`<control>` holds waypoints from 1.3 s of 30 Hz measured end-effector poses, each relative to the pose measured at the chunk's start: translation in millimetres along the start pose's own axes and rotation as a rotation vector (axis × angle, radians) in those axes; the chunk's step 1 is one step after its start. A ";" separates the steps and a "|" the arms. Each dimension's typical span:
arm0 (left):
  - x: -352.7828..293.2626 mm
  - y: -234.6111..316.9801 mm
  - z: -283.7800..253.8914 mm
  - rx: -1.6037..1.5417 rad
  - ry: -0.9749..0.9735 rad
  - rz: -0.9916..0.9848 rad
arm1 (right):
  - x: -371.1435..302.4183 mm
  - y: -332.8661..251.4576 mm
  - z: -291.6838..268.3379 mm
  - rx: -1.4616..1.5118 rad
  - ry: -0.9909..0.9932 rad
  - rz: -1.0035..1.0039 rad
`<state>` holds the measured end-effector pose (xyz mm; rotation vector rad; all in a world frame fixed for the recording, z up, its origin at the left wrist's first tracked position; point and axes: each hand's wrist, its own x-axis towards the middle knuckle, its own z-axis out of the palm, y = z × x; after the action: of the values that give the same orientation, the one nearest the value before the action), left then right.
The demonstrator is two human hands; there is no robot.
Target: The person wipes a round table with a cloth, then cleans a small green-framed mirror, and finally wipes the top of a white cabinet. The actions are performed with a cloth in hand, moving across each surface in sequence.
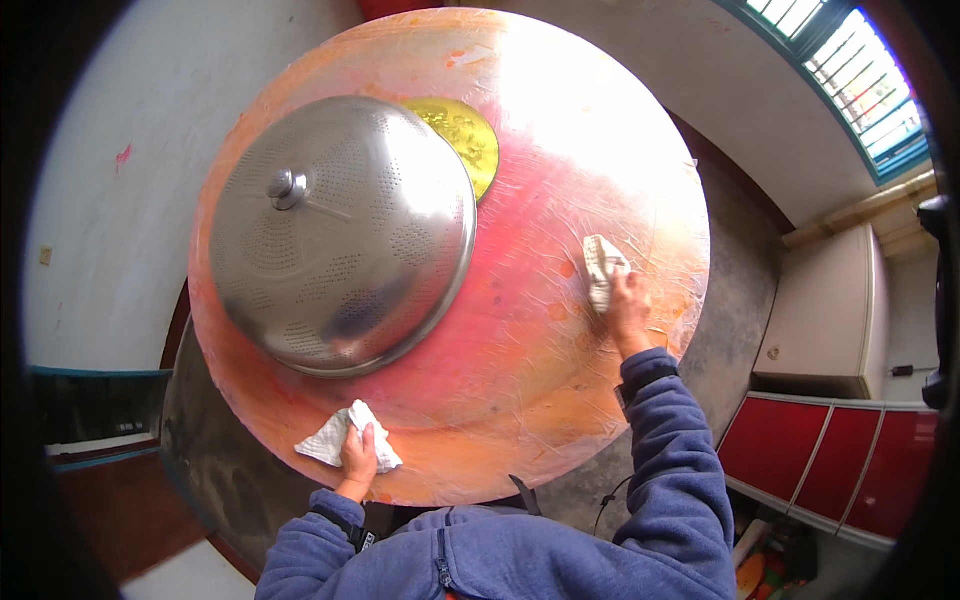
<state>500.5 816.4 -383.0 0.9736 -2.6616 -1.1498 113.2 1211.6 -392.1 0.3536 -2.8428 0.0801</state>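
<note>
- My left hand (358, 455) – closed, gripping a white cloth (322, 442), thumb on top; the cloth rests at the near edge of the round table (520, 345), left of centre, corners spreading out either side of the fingers.
- My right hand (628, 303) – reached out towards the right edge, fingers closed on a folded cloth (599, 270), most of it sticking out past the fingertips.
- Right cloth is bunched into a narrow pad, I'd judge for a firmer grip; left one is held looser, gathered around the middle, so the ends flop.
- Hands sit well apart, likely because the big steel dome (345, 235) takes up the left side of the table, reaching close to the left edge.
- Dome stands knob (287, 188) up, rim down – probably the steadiest way to set it. Perforated, but I can't tell what, if anything, is under it.
- Yellow disc (470, 145) pokes out beyond the dome's far right rim; can't tell if it runs underneath.
- Wrinkled clear film seems to cover the table, presumably protecting it.
- Off the table, to the right: pale cabinet (825, 310) shut, contents hidden; red-fronted unit (825, 460) below it, insides not visible either.
</note>
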 end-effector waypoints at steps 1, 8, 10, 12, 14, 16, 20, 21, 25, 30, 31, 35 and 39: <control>-3.5 10.2 2.5 -0.021 0.000 0.006 | -5.6 -17.3 3.1 -0.035 -0.061 -0.054; 7.6 108.4 55.8 0.183 0.067 0.315 | -110.0 -158.4 -33.7 0.521 -0.256 -0.893; 24.8 127.9 68.5 0.173 0.105 0.397 | -74.4 -138.7 -34.1 0.587 -0.267 -0.874; 39.6 142.0 85.9 0.132 0.098 0.465 | -7.5 -99.2 -18.2 0.449 -0.187 -0.788; 43.4 149.9 102.0 0.256 0.012 0.540 | 55.9 -46.8 -3.0 0.213 -0.087 -0.583; 44.0 153.5 118.0 0.333 -0.026 0.629 | 101.1 -9.9 12.0 0.141 0.080 -0.325; 50.3 140.7 123.8 0.338 -0.147 0.656 | 81.1 -34.1 29.0 0.089 0.077 -0.311; 49.9 134.6 121.1 0.337 -0.164 0.647 | 65.1 -50.8 28.2 0.136 0.081 -0.404; 28.9 113.1 106.1 0.371 -0.139 0.551 | -22.2 -94.3 -1.6 0.362 -0.124 -0.868; 1.4 110.7 90.3 0.399 -0.150 0.548 | 34.6 -55.3 11.0 0.551 -0.120 -0.965; 5.9 116.6 94.0 0.399 -0.145 0.538 | 59.8 -35.6 17.6 0.396 -0.121 -0.830; 54.4 150.7 132.0 0.332 -0.130 0.505 | 162.2 24.6 44.6 0.139 0.015 -0.152; 79.4 163.4 147.3 0.386 -0.049 0.546 | 175.9 -15.4 62.0 0.007 -0.099 -0.078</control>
<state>306.4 946.6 -390.4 0.2000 -2.9643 -0.5648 -63.4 1150.4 -402.6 0.4816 -2.9231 0.0581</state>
